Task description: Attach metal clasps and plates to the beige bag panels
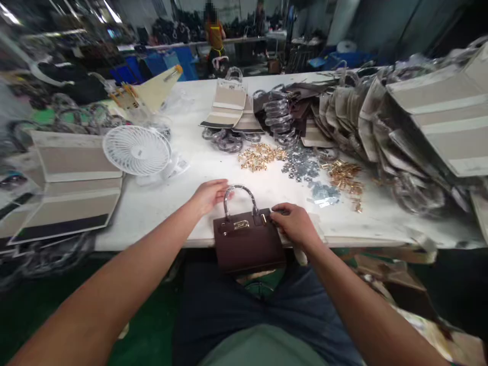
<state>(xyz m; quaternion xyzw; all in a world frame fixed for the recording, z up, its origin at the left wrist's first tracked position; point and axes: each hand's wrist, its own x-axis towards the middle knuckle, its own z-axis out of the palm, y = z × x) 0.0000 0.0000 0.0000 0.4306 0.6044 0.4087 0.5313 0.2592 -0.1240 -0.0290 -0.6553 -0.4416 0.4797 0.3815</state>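
Observation:
A dark brown leather handbag [248, 244] with a gold clasp hangs over the table's front edge, toward my lap. Its arched handle [239, 199] is wrapped in clear plastic and stands upright. My right hand [295, 224] grips the bag's upper right corner, with fingers on the top edge near a small gold fitting. My left hand [209, 197] rests on the white table [163, 213] just left of the handle, fingers extended and holding nothing. Whether those fingertips touch the handle is hard to tell.
Loose gold fittings [261, 156] and silvery metal parts [300, 165] lie beyond the hands. Wrapped handles and stacked bag panels [351, 114] crowd the table's far right. A white fan [136, 150] stands left, beside beige-and-black panels [68, 188]. A person stands in the background.

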